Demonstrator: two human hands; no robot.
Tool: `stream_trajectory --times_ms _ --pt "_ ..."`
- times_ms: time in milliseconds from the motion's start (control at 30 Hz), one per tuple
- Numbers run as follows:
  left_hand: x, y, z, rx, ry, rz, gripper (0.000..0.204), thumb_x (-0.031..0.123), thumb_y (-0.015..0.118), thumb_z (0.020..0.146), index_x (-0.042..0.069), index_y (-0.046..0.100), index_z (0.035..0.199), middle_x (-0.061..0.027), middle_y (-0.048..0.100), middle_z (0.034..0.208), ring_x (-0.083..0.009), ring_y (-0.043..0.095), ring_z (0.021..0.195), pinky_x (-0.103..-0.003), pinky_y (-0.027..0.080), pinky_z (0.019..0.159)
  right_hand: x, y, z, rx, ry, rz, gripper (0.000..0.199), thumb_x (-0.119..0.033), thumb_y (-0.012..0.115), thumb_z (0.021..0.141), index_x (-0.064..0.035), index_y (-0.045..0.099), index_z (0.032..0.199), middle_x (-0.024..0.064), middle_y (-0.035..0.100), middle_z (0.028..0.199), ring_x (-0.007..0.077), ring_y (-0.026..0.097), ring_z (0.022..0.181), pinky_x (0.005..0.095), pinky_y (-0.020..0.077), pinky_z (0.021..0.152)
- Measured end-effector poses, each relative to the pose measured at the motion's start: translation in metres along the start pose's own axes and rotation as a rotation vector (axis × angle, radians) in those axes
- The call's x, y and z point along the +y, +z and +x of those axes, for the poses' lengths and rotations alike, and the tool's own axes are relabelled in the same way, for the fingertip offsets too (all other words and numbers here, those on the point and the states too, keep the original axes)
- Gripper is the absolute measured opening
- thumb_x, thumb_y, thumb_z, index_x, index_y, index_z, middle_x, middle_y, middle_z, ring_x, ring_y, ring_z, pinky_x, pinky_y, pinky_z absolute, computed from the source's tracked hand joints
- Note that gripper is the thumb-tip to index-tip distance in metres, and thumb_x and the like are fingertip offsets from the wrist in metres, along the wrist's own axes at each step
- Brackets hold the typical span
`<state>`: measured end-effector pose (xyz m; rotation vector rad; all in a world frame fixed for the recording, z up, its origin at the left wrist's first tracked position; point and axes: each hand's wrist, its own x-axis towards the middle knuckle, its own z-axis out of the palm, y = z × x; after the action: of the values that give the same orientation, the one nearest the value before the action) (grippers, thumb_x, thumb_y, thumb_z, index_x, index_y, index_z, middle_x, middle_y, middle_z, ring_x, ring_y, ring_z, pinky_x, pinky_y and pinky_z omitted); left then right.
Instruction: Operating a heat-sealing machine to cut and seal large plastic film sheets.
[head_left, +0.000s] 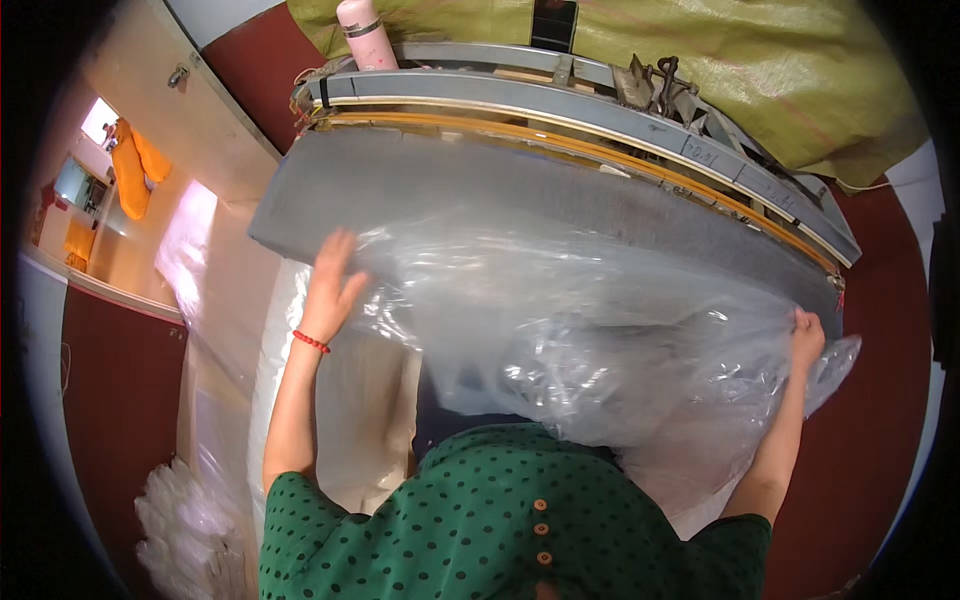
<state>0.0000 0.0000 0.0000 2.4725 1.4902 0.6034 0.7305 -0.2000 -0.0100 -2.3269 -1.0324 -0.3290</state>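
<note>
A large clear plastic sheet or bag [520, 300] lies crumpled across the grey work surface [400, 170] and hangs over its near edge toward my body. At its right end my right hand [808, 338] pinches the plastic, and a loose end sticks out past the fist. My left hand [333, 290] is at the left end of the plastic, fingers stretched out and thumb apart, over the edge of the grey surface. A red bead bracelet [311, 341] circles the left wrist. Whether the left fingers touch the plastic I cannot tell.
Behind the surface runs a long metal-framed machine with an orange strip [560, 143] and a grey bar [600, 103]. A pink bottle [368, 38] stands at its far left. Piled clear plastic [195, 525] lies lower left, near an open door [170, 110].
</note>
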Motion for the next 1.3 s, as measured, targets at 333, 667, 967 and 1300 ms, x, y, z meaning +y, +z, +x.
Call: stream_trajectory --times_ms 333,667,967,1300 --pt "0.049 0.003 0.068 0.237 0.172 -0.005 0.043 0.007 0.061 0.071 0.004 0.049 0.112 -0.0126 0.045 0.12 -0.0319 0.03 0.121 -0.038 0.029 0.097 0.033 -0.009 -0.002 0.025 0.101 -0.076 0.031 -0.035 0.055 0.08 -0.0041 0.055 0.075 0.0109 0.054 0.063 0.0244 0.05 0.058 0.0345 0.0404 0.058" --pt "0.013 0.006 0.118 0.661 -0.382 -0.475 0.022 0.019 0.052 0.082 0.0 0.058 0.074 -0.0021 0.056 0.063 -0.0104 0.05 0.06 -0.026 0.041 0.056 0.032 -0.007 -0.001 0.053 0.092 -0.083 0.034 -0.038 0.054 0.08 -0.0041 0.055 0.077 0.0113 0.054 0.063 0.0251 0.05 0.058 0.0345 0.0403 0.058" --pt "0.095 0.022 0.015 -0.165 0.058 0.126 0.025 0.027 0.062 0.071 0.004 0.059 0.061 -0.0164 0.053 0.056 -0.0329 0.053 0.052 -0.039 0.042 0.046 0.028 -0.011 -0.006 0.051 0.097 -0.091 0.034 -0.039 0.053 0.08 -0.0051 0.055 0.077 0.0116 0.055 0.064 0.027 0.052 0.059 0.0367 0.0402 0.058" --pt "0.188 0.035 0.049 -0.205 -0.158 -2.062 0.058 0.041 0.049 0.083 0.015 0.028 0.131 -0.0121 0.049 0.117 -0.0193 0.052 0.1 -0.027 0.044 0.076 0.021 -0.011 -0.005 0.057 0.081 -0.068 0.035 -0.038 0.053 0.081 -0.004 0.053 0.077 0.0129 0.052 0.064 0.0258 0.049 0.059 0.0355 0.0399 0.058"
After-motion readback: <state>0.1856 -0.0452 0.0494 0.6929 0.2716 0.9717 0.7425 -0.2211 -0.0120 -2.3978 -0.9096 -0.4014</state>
